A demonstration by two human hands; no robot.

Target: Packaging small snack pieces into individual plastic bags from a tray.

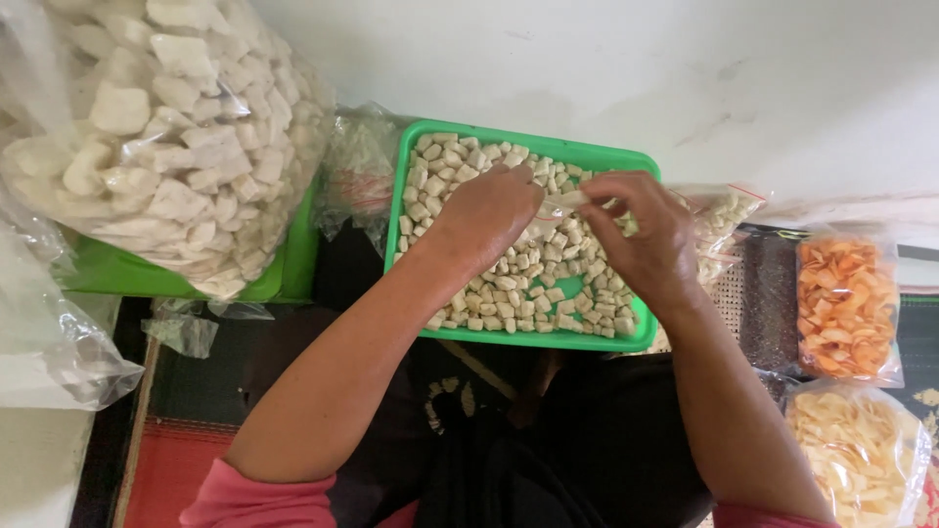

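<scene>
Your left hand (484, 210) and right hand (641, 235) meet over the green plastic tray (528, 340), a shallow rectangle with rounded corners and a smooth raised rim. Between them you pinch a small clear plastic bag (565, 203), thin, glossy and crinkled: left fingers curl closed on one edge, right thumb and fingertips close on the other. The bag sits just above the tray's far half. The tray is filled with pale cracker pieces (509, 284), small, blocky, matte and cream-coloured, lying loose in one layer. To your left, a large clear sack (166, 137) bulges with bigger, irregular white chunks and rests on a second green tray (284, 264). To your right lie a bag of orange chips (846, 303), curled and thin, and a bag of pale yellow chips (856, 455).
</scene>
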